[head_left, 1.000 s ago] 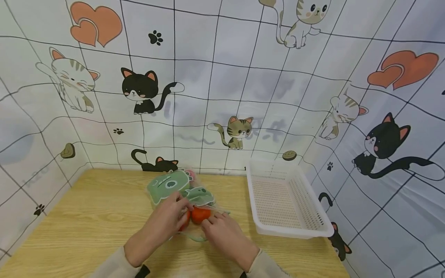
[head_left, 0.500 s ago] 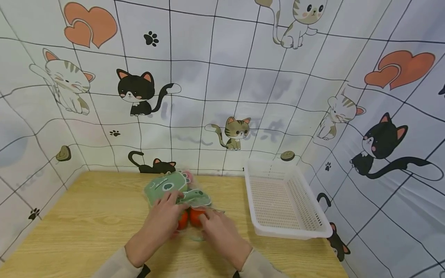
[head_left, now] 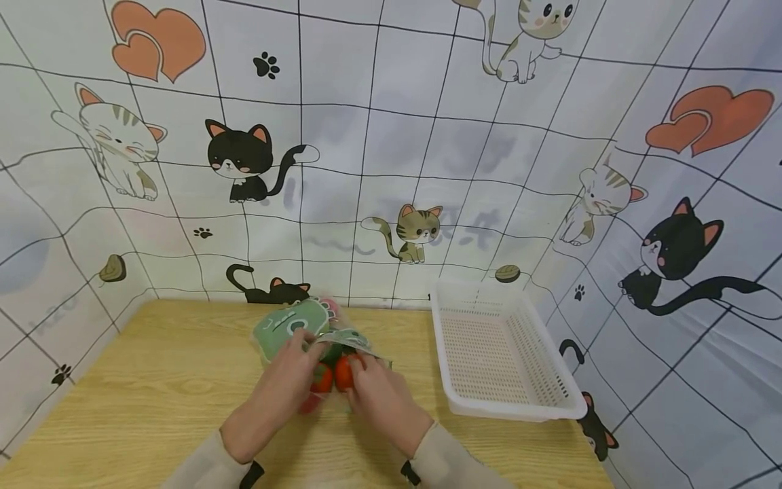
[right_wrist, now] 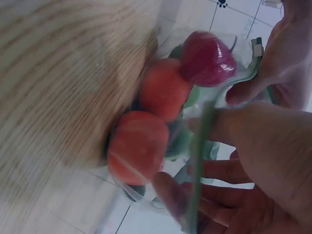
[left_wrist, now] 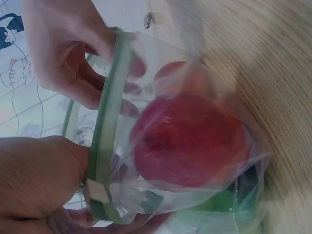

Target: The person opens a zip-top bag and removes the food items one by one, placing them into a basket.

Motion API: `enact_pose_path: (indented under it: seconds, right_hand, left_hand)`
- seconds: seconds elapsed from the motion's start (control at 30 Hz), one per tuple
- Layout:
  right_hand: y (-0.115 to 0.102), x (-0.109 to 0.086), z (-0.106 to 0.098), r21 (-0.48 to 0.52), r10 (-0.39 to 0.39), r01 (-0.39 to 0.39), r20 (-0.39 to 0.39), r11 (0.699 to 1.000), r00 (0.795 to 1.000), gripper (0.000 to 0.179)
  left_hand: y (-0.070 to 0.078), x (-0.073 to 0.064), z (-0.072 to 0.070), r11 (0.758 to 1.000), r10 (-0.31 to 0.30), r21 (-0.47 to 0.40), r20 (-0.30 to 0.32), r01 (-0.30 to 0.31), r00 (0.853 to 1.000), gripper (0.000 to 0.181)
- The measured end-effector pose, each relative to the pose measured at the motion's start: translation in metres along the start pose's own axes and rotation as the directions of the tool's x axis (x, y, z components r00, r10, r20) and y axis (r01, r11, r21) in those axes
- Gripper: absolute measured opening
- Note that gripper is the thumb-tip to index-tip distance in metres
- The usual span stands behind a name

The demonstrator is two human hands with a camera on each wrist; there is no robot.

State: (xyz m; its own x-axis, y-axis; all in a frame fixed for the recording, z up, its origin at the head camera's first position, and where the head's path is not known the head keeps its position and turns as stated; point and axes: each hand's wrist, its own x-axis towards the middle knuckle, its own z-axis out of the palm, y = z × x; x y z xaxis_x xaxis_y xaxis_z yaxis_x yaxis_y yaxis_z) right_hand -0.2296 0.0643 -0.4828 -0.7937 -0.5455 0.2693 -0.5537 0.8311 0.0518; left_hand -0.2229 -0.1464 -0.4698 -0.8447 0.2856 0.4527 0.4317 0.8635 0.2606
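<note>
Plastic, the bag [left_wrist: 156, 191] looks soft and floppy, best held by its rim [left_wrist: 108, 107]. The left hand [head_left: 287, 370] pinches it; I can't tell if the right hand [head_left: 380, 390], fingers inside, grips.

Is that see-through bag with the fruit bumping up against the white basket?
Apart. The head view shows it: a strip of bare wooden tabletop lies between the bag and the white basket.

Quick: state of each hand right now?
Left hand: closed, holding the clear bag by its green-edged rim.
Right hand: fingers at the bag's mouth; open or gripping, cannot be told.
</note>
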Motion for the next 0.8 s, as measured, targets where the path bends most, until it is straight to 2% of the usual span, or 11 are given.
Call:
enact_pose_path:
  seconds: [0.07,0.13,0.33,0.53,0.6,0.73,0.8]
  right_hand:
    - [0.002,0.004,0.003,-0.003,0.017,-0.017,0.002,1.000,1.000,0.054]
    - [0.004,0.007,0.007,-0.005,0.025,-0.025,0.008,1.000,1.000,0.053]
    - [0.007,0.012,0.017,0.019,0.025,-0.026,0.049,0.999,0.998,0.059]
    - [0.010,0.010,0.022,0.070,0.021,-0.025,0.062,0.997,0.998,0.067]
    - [0.011,0.008,0.021,0.075,0.012,-0.017,0.069,0.997,0.998,0.067]
    - [0.012,0.005,0.019,0.060,-0.015,0.009,0.097,0.998,0.995,0.065]
    - [0.012,0.003,0.018,0.056,-0.031,0.025,0.112,0.998,0.993,0.064]
  left_hand:
    - [-0.004,0.001,0.002,1.000,0.024,-0.010,-0.034,-0.025,0.999,0.048]
    - [-0.008,0.003,0.003,0.999,0.026,-0.020,-0.040,-0.026,0.999,0.049]
    - [-0.012,0.003,0.002,1.000,0.004,-0.023,0.012,-0.004,1.000,0.040]
    - [-0.006,0.006,-0.002,0.994,0.106,-0.032,-0.020,-0.107,0.994,0.033]
    - [-0.001,0.009,-0.004,0.993,0.104,-0.051,-0.021,-0.105,0.994,0.039]
    - [0.005,0.014,-0.003,0.998,0.032,-0.059,0.006,-0.031,0.999,0.062]
    - [0.005,0.015,-0.002,0.999,0.015,-0.050,0.026,-0.014,1.000,0.072]
